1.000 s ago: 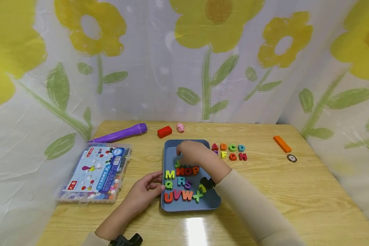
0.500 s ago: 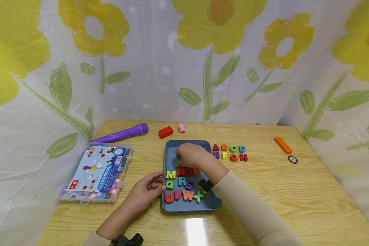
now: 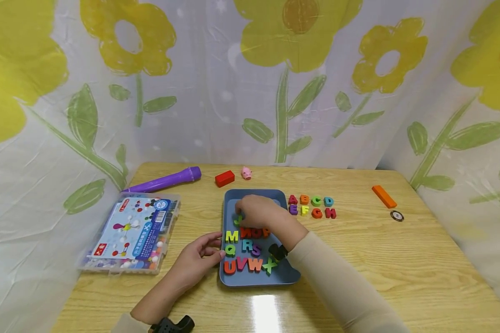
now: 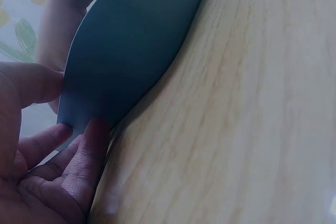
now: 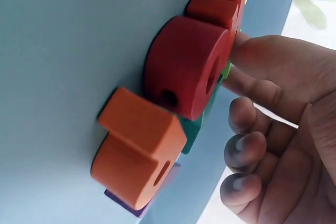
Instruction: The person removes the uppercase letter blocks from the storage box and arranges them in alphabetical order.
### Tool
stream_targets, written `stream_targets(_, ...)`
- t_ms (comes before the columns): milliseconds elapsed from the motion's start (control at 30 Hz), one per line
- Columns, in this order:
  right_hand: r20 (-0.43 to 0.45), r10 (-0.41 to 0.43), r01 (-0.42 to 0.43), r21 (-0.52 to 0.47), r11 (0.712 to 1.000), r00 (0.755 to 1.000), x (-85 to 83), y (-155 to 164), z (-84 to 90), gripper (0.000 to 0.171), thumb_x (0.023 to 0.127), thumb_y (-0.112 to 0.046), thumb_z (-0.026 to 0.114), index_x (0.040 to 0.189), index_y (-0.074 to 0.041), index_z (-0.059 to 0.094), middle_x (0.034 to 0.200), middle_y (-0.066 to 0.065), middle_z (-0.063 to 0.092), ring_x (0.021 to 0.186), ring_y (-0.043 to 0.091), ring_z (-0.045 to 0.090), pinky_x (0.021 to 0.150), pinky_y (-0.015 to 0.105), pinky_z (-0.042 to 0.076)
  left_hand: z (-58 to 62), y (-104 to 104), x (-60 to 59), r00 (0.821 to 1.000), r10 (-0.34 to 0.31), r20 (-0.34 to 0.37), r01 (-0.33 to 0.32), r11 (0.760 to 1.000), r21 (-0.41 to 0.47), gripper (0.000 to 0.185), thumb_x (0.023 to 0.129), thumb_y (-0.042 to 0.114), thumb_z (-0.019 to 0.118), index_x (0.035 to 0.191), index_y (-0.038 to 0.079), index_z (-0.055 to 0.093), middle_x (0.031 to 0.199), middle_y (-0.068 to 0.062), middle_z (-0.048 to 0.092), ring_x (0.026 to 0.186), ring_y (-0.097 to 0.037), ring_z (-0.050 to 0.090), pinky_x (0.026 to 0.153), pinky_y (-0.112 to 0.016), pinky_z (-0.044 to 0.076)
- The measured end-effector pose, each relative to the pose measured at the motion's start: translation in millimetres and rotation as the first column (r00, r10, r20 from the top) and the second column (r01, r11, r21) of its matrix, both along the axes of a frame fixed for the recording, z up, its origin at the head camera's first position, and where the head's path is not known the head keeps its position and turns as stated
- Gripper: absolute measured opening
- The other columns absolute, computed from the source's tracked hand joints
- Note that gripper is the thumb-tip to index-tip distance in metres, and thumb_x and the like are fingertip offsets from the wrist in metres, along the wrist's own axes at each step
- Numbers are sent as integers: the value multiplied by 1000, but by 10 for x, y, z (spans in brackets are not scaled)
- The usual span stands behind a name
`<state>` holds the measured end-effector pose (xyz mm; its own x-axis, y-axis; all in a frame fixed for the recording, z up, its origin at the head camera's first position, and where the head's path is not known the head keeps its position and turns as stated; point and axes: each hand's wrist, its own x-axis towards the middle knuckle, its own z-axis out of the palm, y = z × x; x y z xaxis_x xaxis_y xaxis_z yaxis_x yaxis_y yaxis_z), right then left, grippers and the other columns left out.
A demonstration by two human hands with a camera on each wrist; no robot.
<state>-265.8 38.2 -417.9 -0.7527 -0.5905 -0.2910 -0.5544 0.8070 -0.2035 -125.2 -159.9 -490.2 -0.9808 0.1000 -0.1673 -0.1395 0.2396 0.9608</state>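
My left hand holds the left side of a blue-grey tray; in the left wrist view its thumb is at the rim and its fingers press the outer wall. Over the tray's upper part is my right hand, pinching a green letter J between thumb and index finger. That letter is mostly hidden behind a red N in the right wrist view, where the other fingers are curled. Close by stand a dark red O, an orange P and a partly covered teal letter.
Lower in the tray are M, Q, R, S, U, V, W and X. Letters A to H stand in two rows right of it, including D. Around lie a plastic case, purple microphone, red block, pink pig, orange block and round chip.
My right hand has closed in on the J, and the J has shifted slightly left. The left hand stays on the tray's side.
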Motion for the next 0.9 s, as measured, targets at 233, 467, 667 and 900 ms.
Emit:
stream_targets(233, -4, 56, -56, -10, 998, 998, 26, -58, 17, 23, 103, -26, 78, 124, -20, 80, 130, 2, 75, 110, 19, 67, 104, 42, 59, -14, 14, -11, 1000, 1, -3, -1, 1000, -10, 55, 103, 17, 77, 154, 7, 60, 139, -15, 70, 106, -19, 70, 82, -22, 56)
stream_targets(467, -22, 59, -59, -9, 998, 998, 21, -47, -19, 17, 103, -24, 77, 119, -19, 81, 121, 0, 75, 99, 17, 64, 97, 39, 60, 2, 18, -4, 1000, -4, -3, 4, 1000, -14, 55, 103, 17, 76, 155, 7, 60, 139, -15, 70, 109, -19, 71, 83, -22, 57)
stream_targets(667, -78, 51, -56, -71, 996, 996, 44, 195, 129, 14, 103, -24, 78, 115, -18, 80, 119, 1, 75, 101, 19, 65, 95, 41, 60, 3, 29, -15, 1000, 14, 8, -14, 1000, -19, 53, 103, 15, 76, 154, 11, 61, 137, -12, 71, 107, -18, 71, 83, -22, 57)
stream_targets(900, -149, -61, 35, -170, 985, 987, 41, 916, 369, 17, 100, -16, 81, 116, -11, 80, 112, 5, 75, 95, 21, 64, 88, 42, 59, 4, 35, -26, 1000, 25, 15, -24, 999, -39, 53, 103, 16, 77, 154, 12, 62, 136, -11, 72, 107, -18, 71, 84, -24, 58)
